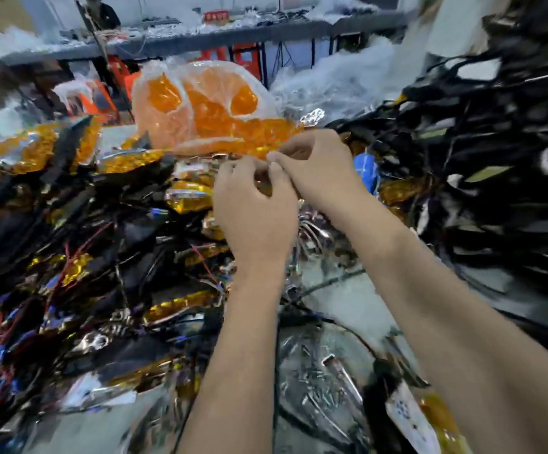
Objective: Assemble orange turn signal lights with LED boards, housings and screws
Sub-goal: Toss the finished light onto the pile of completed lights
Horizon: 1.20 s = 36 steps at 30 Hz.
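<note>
My left hand [253, 204] and my right hand [315, 168] meet at the middle of the view, fingers curled around a small orange part [264, 188] that they mostly hide. The picture is blurred, so I cannot tell which piece it is. Just behind the hands stands a clear plastic bag [200, 106] full of orange lenses. Assembled orange turn signal lights [187, 198] with black housings and red and blue wires lie heaped to the left.
A tall heap of black housings with wires [495, 158] rises on the right. Small screws [318, 381] lie scattered on the bench near the front. A grey shelf [200, 37] runs across the back, with white plastic bags [338, 77] beneath it.
</note>
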### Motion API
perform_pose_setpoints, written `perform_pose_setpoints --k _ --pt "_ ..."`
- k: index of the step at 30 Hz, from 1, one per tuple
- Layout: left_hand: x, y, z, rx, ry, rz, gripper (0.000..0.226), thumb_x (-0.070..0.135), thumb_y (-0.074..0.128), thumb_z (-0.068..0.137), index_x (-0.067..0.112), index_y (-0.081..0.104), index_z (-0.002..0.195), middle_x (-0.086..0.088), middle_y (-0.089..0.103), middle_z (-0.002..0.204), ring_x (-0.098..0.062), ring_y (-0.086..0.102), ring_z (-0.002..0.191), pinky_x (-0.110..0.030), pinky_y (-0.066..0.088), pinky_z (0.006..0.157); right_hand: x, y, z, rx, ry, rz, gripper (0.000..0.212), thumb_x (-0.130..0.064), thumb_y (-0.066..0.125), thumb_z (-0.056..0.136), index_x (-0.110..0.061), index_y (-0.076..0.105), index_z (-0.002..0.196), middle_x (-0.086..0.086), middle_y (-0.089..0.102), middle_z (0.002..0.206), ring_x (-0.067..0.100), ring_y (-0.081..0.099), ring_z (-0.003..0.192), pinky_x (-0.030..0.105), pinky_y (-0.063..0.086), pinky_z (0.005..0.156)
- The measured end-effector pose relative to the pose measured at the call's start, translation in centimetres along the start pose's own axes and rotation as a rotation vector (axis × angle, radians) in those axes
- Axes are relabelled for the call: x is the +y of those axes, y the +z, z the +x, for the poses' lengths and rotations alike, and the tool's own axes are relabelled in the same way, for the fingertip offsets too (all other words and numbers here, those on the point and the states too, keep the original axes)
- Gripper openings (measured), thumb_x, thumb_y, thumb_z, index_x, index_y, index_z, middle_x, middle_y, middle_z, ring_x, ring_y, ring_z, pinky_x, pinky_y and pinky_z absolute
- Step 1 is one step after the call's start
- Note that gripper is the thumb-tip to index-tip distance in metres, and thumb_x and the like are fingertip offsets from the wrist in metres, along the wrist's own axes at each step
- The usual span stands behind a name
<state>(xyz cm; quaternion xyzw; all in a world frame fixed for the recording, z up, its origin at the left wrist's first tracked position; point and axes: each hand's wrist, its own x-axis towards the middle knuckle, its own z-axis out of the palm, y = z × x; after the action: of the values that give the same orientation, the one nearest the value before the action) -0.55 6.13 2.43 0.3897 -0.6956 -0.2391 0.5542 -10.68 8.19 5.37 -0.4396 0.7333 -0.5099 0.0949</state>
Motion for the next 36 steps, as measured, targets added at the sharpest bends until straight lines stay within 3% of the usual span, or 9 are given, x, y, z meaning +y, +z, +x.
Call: perform_pose_setpoints --k 7,11,14,17,20,25,32,34,36 --pt "3.8 9.0 -4.6 -0.522 -0.015 -0.135 0.035 0.022 0.065 0.094 0.015 0.054 0.061 0.006 0.05 0.058 -0.014 0.044 0.061 -0.031 0.026 0.059 6.8 -12.9 -2.9 -0.022 0.132 -0.433 0.009 -0.025 0.076 0.089 -0.016 0.079 0.09 -0.001 0.072 0.083 0.015 0.065 0.077 0.028 0.053 0.074" --pt "5.8 12.0 -6.7 -0.765 0.095 -0.125 0.03 0.022 0.067 0.095 0.01 0.063 0.068 0.001 0.062 0.066 -0.018 0.056 0.071 -0.033 0.04 0.066 9.3 -19.2 -3.6 -0.214 0.246 -0.745 0.008 -0.027 0.078 0.09 -0.021 0.078 0.085 -0.007 0.068 0.077 0.017 0.065 0.08 0.03 0.05 0.07" --pt "6.7 13.1 -7.7 -0.921 0.183 -0.09 0.022 0.021 0.071 0.091 0.017 0.063 0.071 0.005 0.064 0.077 -0.016 0.058 0.078 -0.031 0.042 0.066 10.8 -21.3 -3.8 -0.319 0.327 -0.791 0.006 -0.019 0.078 0.09 -0.024 0.076 0.086 -0.007 0.068 0.078 0.013 0.062 0.075 0.025 0.045 0.06" --pt "7.1 13.8 -8.3 -1.077 0.283 0.015 0.014 0.019 0.077 0.087 0.018 0.065 0.079 0.002 0.066 0.091 -0.019 0.061 0.088 -0.03 0.044 0.071 11.6 -21.2 -3.7 -0.372 0.333 -0.804 0.016 -0.01 0.072 0.092 -0.026 0.074 0.09 -0.003 0.071 0.087 0.021 0.065 0.084 0.03 0.05 0.072" --pt "7.4 14.4 -8.8 -1.181 0.403 0.159 0.023 0.027 0.082 0.086 0.013 0.068 0.096 -0.003 0.066 0.099 -0.026 0.063 0.093 -0.038 0.053 0.079 12.0 -21.0 -3.5 -0.394 0.325 -0.794 0.027 -0.008 0.069 0.093 -0.035 0.07 0.088 -0.007 0.069 0.089 0.02 0.065 0.083 0.033 0.053 0.077" --pt "7.0 14.4 -8.7 -1.146 0.381 0.147 0.018 0.022 0.081 0.085 0.014 0.069 0.096 -0.003 0.068 0.098 -0.025 0.064 0.093 -0.038 0.055 0.08 11.7 -20.9 -3.3 -0.383 0.317 -0.753 0.024 -0.004 0.071 0.089 -0.028 0.073 0.092 -0.002 0.073 0.09 0.02 0.068 0.075 0.037 0.061 0.077" --pt "5.1 13.1 -6.8 -0.736 0.254 0.068 0.006 0.012 0.066 0.088 0.014 0.07 0.083 -0.003 0.065 0.088 -0.02 0.058 0.08 -0.035 0.046 0.069 10.9 -16.8 -2.4 -0.092 0.059 -0.555 0.02 -0.004 0.067 0.085 -0.02 0.078 0.091 -0.007 0.069 0.077 0.007 0.063 0.073 0.019 0.045 0.071" --pt "4.0 13.0 -5.9 -0.603 0.21 0.154 0.008 0.012 0.065 0.088 0.012 0.073 0.088 -0.005 0.065 0.093 -0.022 0.055 0.082 -0.03 0.038 0.069 11.1 -14.9 -1.2 -0.048 -0.011 -0.574 0.025 -0.003 0.064 0.086 -0.019 0.079 0.096 -0.002 0.072 0.087 0.016 0.066 0.086 0.024 0.049 0.082" --pt "3.2 12.9 -5.3 -0.535 0.144 0.196 0.013 0.01 0.064 0.086 0.012 0.075 0.092 -0.007 0.066 0.101 -0.023 0.055 0.088 -0.03 0.037 0.074 11.8 -13.4 0.1 -0.085 -0.061 -0.778 0.033 -0.004 0.06 0.089 -0.02 0.075 0.113 0.004 0.07 0.111 0.026 0.056 0.112 0.038 0.05 0.097"
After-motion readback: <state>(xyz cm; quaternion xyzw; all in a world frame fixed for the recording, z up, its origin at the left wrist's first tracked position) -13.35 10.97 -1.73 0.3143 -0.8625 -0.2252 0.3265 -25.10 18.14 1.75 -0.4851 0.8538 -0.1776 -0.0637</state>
